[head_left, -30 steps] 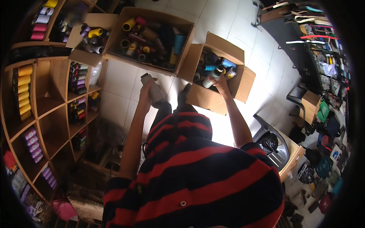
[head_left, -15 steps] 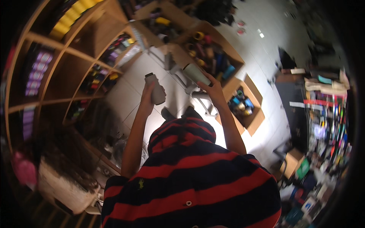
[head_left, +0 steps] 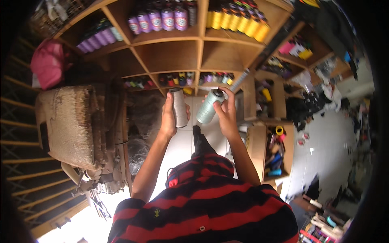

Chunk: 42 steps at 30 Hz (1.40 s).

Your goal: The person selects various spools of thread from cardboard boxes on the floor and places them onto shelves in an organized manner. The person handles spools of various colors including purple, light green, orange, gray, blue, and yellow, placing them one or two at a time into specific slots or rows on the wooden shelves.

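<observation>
My left hand (head_left: 168,117) is wrapped round a grey thread spool (head_left: 179,107), held almost upright in front of me. In my right hand (head_left: 227,111) is a pale green thread spool (head_left: 209,106), tilted, with the fingers near its dark-cored upper end. The two spools are apart, with tiled floor showing between and below them. Beyond the hands stands a wooden shelf (head_left: 199,39) with purple spools (head_left: 167,20) and yellow spools (head_left: 237,22) in its upper compartments and smaller mixed spools (head_left: 177,79) low down.
On the right, an open cardboard box (head_left: 256,150) holds mixed spools, with another box (head_left: 278,97) beyond it. A machine with a worn, ribbed cover (head_left: 69,125) stands at the left near a pink bag (head_left: 48,62). Clear plastic (head_left: 139,152) lies beside it.
My view has swung left to face the shelf, and the boxes now sit farther right. Both spools stay in my hands; the right one has come closer to the left one.
</observation>
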Tool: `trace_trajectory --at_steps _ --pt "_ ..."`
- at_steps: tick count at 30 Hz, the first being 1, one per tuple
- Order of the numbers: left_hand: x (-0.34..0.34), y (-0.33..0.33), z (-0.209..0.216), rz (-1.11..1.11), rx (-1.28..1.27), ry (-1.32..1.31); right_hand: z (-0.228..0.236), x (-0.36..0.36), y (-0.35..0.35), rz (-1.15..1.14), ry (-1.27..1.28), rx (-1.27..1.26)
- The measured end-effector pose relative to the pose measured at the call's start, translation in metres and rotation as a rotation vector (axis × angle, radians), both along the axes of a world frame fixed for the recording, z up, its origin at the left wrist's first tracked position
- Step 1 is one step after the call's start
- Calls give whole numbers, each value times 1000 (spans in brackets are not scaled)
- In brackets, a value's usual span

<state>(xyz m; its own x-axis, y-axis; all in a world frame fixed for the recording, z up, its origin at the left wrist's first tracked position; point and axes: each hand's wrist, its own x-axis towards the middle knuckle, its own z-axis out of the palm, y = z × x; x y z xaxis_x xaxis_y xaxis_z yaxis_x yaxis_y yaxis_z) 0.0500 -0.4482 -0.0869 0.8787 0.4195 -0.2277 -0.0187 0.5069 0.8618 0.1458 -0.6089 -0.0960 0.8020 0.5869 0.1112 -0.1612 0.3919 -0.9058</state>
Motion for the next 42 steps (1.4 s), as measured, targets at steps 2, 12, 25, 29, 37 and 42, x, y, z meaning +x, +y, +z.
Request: trace_trajectory --at_steps 2,12,25,29,37,42 --pt "12 26 14 81 49 -40 9 17 32 64 -24 -11" --pt "41 173 93 332 335 -117 74 78 217 416 -100 31" --pt "36 353 127 439 466 3 117 58 420 367 10 73" --pt "45 398 121 375 485 -5 109 65 475 144 -149 9" --pt "64 473 82 340 323 -74 121 100 556 -101 -198 67" --pt "58 468 96 333 302 -145 126 120 601 -204 -250 -95"
